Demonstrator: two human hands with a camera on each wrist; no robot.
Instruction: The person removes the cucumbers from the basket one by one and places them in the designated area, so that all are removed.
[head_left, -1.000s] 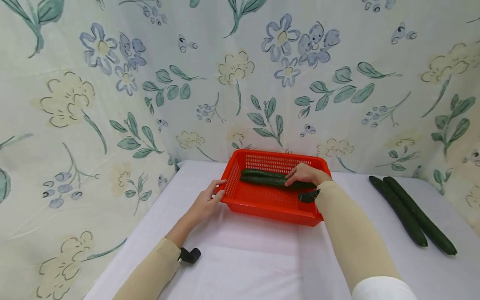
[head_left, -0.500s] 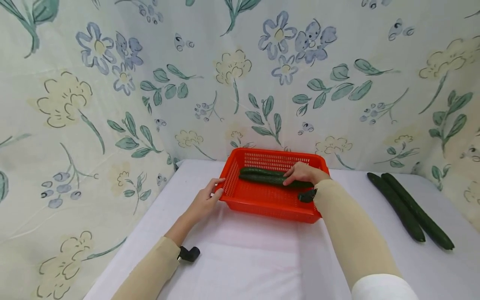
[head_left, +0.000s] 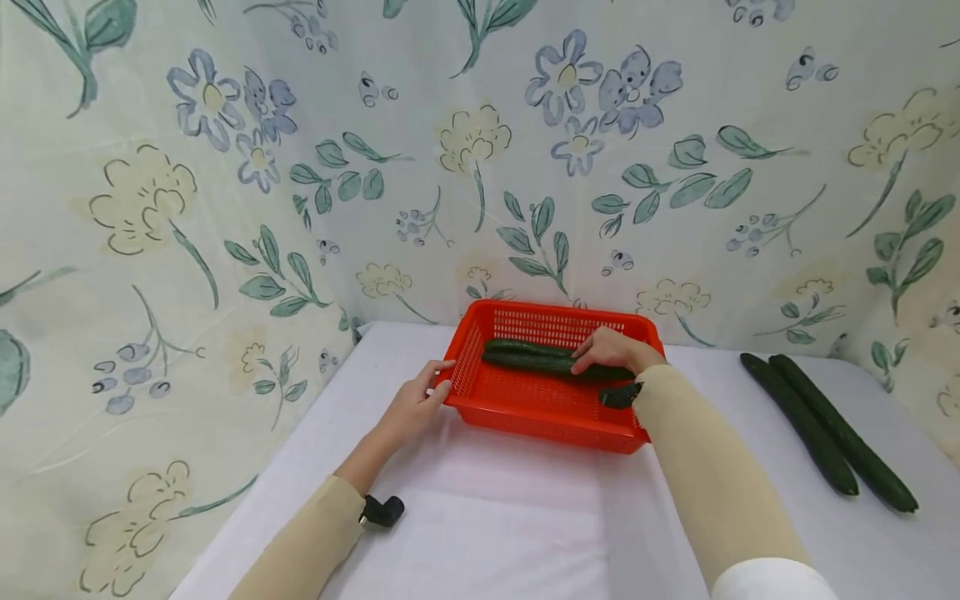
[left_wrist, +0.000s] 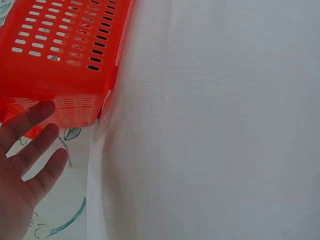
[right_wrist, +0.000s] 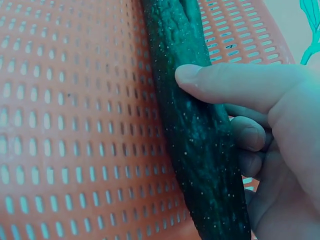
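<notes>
A red plastic basket [head_left: 555, 432] holds two long dark green cucumbers side by side at its back. My right hand [head_left: 609, 348] reaches into it and grips the front cucumber [head_left: 525, 362]. In the right wrist view the thumb lies across this cucumber [right_wrist: 192, 135], with curled fingers on its far side. The other cucumber [head_left: 517, 345] lies just behind, partly hidden by the hand. At the basket's left end, my left hand [head_left: 411, 407] touches the rim. Its fingers [left_wrist: 37, 150] look straight and spread by the basket's end wall in the left wrist view.
Two more cucumbers [head_left: 806, 425] lie side by side on the white-covered table [head_left: 487, 533], right of the basket. A flower-patterned cloth [head_left: 420, 167] hangs close behind the table and along its left side.
The head view shifts slightly. Both hands, the basket and the cucumbers keep their places relative to one another.
</notes>
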